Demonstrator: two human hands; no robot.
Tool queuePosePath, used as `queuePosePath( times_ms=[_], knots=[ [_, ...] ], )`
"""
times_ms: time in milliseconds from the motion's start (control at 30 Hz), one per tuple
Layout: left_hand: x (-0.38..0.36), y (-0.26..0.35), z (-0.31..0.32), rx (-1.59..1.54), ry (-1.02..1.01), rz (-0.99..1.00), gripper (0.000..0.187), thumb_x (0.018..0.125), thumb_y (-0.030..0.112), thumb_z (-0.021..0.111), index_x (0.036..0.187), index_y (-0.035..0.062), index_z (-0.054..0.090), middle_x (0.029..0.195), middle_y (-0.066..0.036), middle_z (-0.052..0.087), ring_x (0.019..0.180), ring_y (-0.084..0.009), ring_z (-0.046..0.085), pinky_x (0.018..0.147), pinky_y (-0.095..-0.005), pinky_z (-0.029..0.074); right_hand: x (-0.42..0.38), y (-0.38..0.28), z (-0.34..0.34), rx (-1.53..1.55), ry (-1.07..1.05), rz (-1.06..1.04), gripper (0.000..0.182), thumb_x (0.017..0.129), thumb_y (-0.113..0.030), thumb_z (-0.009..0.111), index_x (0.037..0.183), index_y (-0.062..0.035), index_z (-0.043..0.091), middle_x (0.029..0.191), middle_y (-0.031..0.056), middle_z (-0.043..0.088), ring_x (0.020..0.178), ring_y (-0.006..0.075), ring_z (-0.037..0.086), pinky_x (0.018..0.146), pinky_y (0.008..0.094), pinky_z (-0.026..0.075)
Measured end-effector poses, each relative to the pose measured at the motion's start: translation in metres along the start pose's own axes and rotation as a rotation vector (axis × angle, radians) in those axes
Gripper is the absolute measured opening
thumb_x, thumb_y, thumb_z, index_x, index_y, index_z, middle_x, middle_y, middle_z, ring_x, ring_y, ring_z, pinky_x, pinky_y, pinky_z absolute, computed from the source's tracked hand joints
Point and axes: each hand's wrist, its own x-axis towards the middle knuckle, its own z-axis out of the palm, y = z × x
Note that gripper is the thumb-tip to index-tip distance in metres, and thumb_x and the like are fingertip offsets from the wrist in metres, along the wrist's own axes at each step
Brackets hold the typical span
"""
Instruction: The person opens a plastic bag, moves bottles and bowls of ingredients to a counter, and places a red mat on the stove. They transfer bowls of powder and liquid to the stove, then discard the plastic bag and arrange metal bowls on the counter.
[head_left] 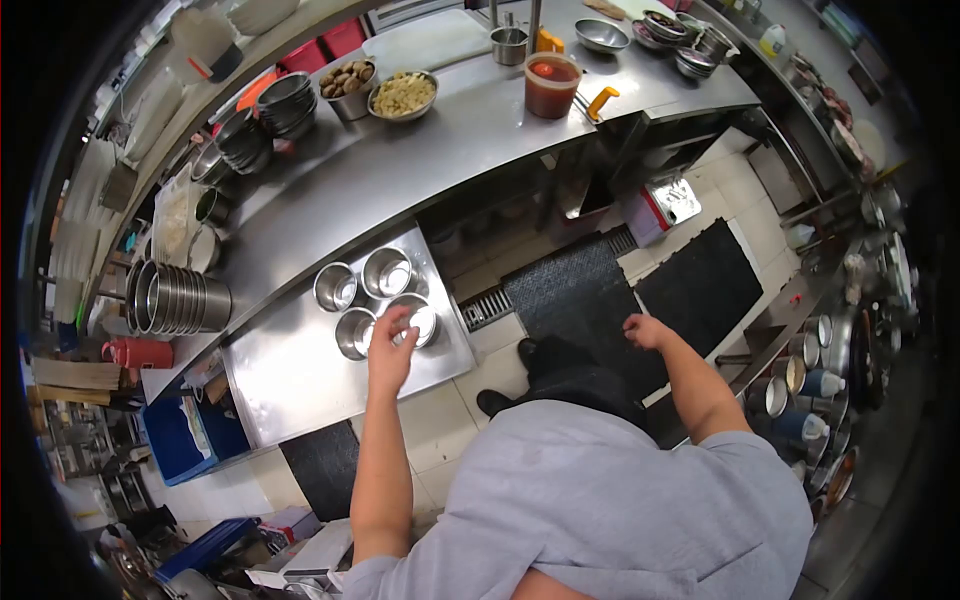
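Observation:
My left hand (393,350) hovers over a group of several steel pots standing on a low metal tray-like surface (290,375). Its fingers are bent but apart, with nothing visible between them. Beneath the fingers is the nearest pot (424,322); whether I touch its rim cannot be told. Close by stand another pot (353,345) to the left and a further pot (386,272) behind. Off to the right, my right hand (648,332) hangs in the air above the floor mats, loosely curled, fingers slightly apart, no object seen in it.
A long steel counter (350,190) carries a bowl of chopped pale food (404,96), a tub of red sauce (552,85) and stacked metal pots (185,298). Black mats (700,285) cover part of the tiled floor. A blue bin (180,440) stands at left, cookware racks at right.

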Motion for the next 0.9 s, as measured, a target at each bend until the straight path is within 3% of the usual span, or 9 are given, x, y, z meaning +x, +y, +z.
queuePosePath(
  times_ms=[133, 267, 400, 500, 633, 667, 733, 833, 900],
  knots=[
    [-0.008, 0.008, 0.039, 0.06, -0.115, -0.077, 0.038, 0.082, 0.008, 0.068, 0.118, 0.0059, 0.057, 0.118, -0.007, 0.057, 0.096, -0.018, 0.06, 0.08, -0.0305, 0.049, 0.01, 0.029, -0.016, 0.037, 0.01, 0.182, 0.024, 0.08, -0.014, 0.063, 0.101, -0.0043, 0.062, 0.076, 0.0077, 0.063, 0.061, 0.017, 0.061, 0.052, 0.0337, 0.05],
    [0.017, 0.005, 0.102, 0.061, -0.301, -0.251, 0.035, 0.084, 0.012, 0.067, 0.117, 0.0042, 0.059, 0.108, -0.007, 0.062, 0.093, -0.0154, 0.061, 0.079, -0.0292, 0.05, 0.045, 0.032, -0.036, 0.107, -0.071, 0.133, 0.029, 0.082, -0.015, 0.062, 0.109, -0.0059, 0.06, 0.082, 0.0068, 0.063, 0.068, 0.0173, 0.063, 0.052, 0.0338, 0.05],
    [0.078, -0.049, 0.192, -0.042, -0.335, -0.516, 0.039, 0.084, 0.023, 0.068, 0.117, 0.0045, 0.06, 0.101, -0.006, 0.064, 0.083, -0.0143, 0.06, 0.065, -0.0309, 0.051, 0.11, 0.045, -0.07, 0.223, -0.097, -0.017, 0.026, 0.082, -0.012, 0.062, 0.107, -0.0029, 0.06, 0.081, 0.0079, 0.063, 0.066, 0.0169, 0.062, 0.056, 0.0332, 0.05],
    [0.142, -0.106, 0.258, 0.006, -0.378, -0.712, 0.037, 0.086, 0.024, 0.066, 0.118, 0.0072, 0.058, 0.098, -0.002, 0.062, 0.082, -0.0136, 0.059, 0.066, -0.0312, 0.05, 0.147, 0.071, -0.104, 0.232, -0.103, -0.093, 0.023, 0.083, -0.008, 0.06, 0.105, -0.0006, 0.059, 0.079, 0.0094, 0.064, 0.062, 0.0172, 0.061, 0.06, 0.0331, 0.05],
    [0.241, -0.159, 0.32, 0.087, -0.343, -0.769, 0.042, 0.085, 0.027, 0.067, 0.119, 0.0049, 0.055, 0.091, -0.005, 0.061, 0.072, -0.0151, 0.058, 0.058, -0.033, 0.05, 0.183, 0.123, -0.161, 0.33, -0.008, 0.16, 0.021, 0.082, -0.008, 0.06, 0.102, -0.0021, 0.059, 0.077, 0.0081, 0.062, 0.062, 0.0168, 0.06, 0.057, 0.0316, 0.048],
    [0.262, -0.162, 0.336, 0.074, -0.186, -0.77, 0.043, 0.086, 0.027, 0.066, 0.12, 0.0032, 0.055, 0.095, -0.007, 0.062, 0.075, -0.0165, 0.059, 0.056, -0.0319, 0.051, 0.187, 0.134, -0.175, 0.345, 0.006, 0.294, 0.02, 0.081, -0.007, 0.059, 0.101, -0.0032, 0.059, 0.076, 0.0069, 0.061, 0.062, 0.0156, 0.059, 0.054, 0.0302, 0.047],
    [0.306, -0.158, 0.358, -0.058, 0.01, -0.782, 0.044, 0.088, 0.026, 0.064, 0.123, 0.0031, 0.053, 0.103, -0.011, 0.063, 0.081, -0.0192, 0.062, 0.057, -0.0312, 0.053, 0.201, 0.156, -0.193, 0.254, 0.004, 0.271, 0.019, 0.081, -0.007, 0.059, 0.1, -0.0029, 0.059, 0.076, 0.007, 0.061, 0.062, 0.0156, 0.058, 0.054, 0.0301, 0.047],
    [0.374, -0.222, 0.377, -0.342, 0.09, -0.861, 0.047, 0.087, 0.027, 0.064, 0.127, 0.0053, 0.051, 0.105, -0.012, 0.062, 0.084, -0.0206, 0.062, 0.06, -0.032, 0.055, 0.218, 0.162, -0.213, 0.116, 0.011, 0.182, 0.019, 0.082, -0.006, 0.058, 0.1, -0.0023, 0.059, 0.076, 0.0072, 0.061, 0.062, 0.0154, 0.058, 0.056, 0.0299, 0.047],
    [0.414, -0.23, 0.391, -0.126, 0.245, -0.635, 0.053, 0.086, 0.029, 0.065, 0.133, 0.0082, 0.049, 0.114, -0.01, 0.061, 0.091, -0.0266, 0.063, 0.07, -0.0393, 0.058, 0.207, 0.125, -0.231, 0.179, 0.03, 0.149, 0.02, 0.083, -0.006, 0.058, 0.103, -0.0022, 0.059, 0.078, 0.0076, 0.062, 0.064, 0.0151, 0.06, 0.059, 0.03, 0.048]
  ],
)
